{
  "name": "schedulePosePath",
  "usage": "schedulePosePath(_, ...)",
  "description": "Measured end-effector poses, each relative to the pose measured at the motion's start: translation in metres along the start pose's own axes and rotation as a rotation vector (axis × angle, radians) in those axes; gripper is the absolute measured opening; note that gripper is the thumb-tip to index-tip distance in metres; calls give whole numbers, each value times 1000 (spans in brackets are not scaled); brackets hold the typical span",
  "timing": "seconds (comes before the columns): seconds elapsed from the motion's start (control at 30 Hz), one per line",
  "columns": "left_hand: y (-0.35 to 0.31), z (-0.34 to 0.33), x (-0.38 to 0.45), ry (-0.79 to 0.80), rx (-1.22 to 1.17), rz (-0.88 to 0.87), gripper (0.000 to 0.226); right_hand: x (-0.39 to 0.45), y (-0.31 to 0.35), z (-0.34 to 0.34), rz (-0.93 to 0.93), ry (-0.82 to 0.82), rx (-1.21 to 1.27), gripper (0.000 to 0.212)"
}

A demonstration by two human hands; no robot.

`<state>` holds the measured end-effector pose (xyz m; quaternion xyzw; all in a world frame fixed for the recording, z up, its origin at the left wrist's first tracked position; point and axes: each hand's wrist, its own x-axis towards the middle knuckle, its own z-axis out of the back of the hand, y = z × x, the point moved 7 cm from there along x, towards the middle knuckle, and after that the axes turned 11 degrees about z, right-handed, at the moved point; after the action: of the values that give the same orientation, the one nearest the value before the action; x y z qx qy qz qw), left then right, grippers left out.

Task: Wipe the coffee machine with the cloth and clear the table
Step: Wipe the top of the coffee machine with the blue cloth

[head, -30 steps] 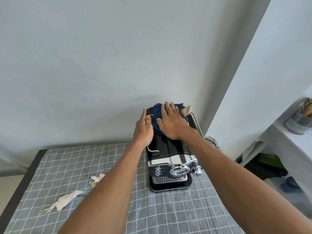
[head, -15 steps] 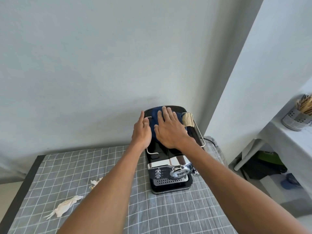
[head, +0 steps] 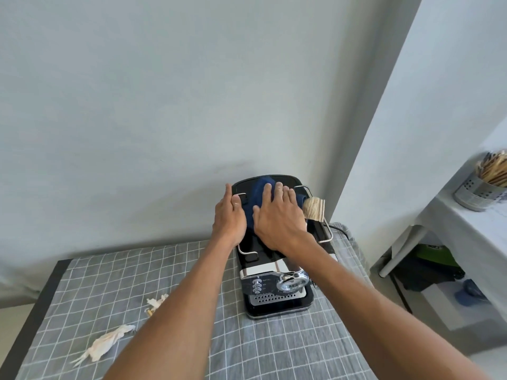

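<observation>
Cloth [head: 259, 196] of dark blue was pressed flat onto the top of the coffee machine [head: 274, 270] by the right hand [head: 277, 218], whose fingers were spread and laid straight across it rather than curled around it. The left hand [head: 229, 216] was rested with straight fingers on the machine's left upper edge, just beside the cloth, and nothing was gripped by it. The machine was stood at the far right of the table [head: 109, 283], close against the wall, with a spool of twine [head: 315, 209] perched at its upper right, touching the cloth's edge.

The step in hand was judged to be the wiping of the machine's top. It would be done best with even pressure kept through the flat palm, with the strokes overlapped from back to front, and with the body steadied by the left hand so that it was not pushed about on the tablecloth. Care would be needed near the twine and the metal rail [head: 327, 231], which could be snagged or knocked off. The front panel and drip tray appeared not yet wiped. Two crumpled paper scraps [head: 105, 344] [head: 156, 301] were left lying on the table's left side, to be cleared afterwards.
</observation>
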<state>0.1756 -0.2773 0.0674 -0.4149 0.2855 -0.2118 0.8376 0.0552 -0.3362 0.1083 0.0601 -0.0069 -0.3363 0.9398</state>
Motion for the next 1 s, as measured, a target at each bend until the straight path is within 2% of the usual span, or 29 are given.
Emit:
schedulePosePath(0.13,1,-1,3,-8,-2,1,52,-5,-3,0,74,10,-44,69)
schedulePosePath(0.27,1,-3,6,1,10,-10,52,25,-11,5,173,41,-109,67)
schedulePosePath(0.4,2,2,3,-42,-25,-10,53,50,-15,12,9,79,-186,72)
schedulePosePath(0.53,1,4,0,-78,-29,-3,51,39,-5,11,-118,121,-211,74)
schedulePosePath(0.83,0,2,1,-61,-75,-13,49,-22,-1,3,-43,50,-122,74)
schedulePosePath(1.0,3,0,4,-44,-83,5,49,0,-9,8,-51,89,-224,78)
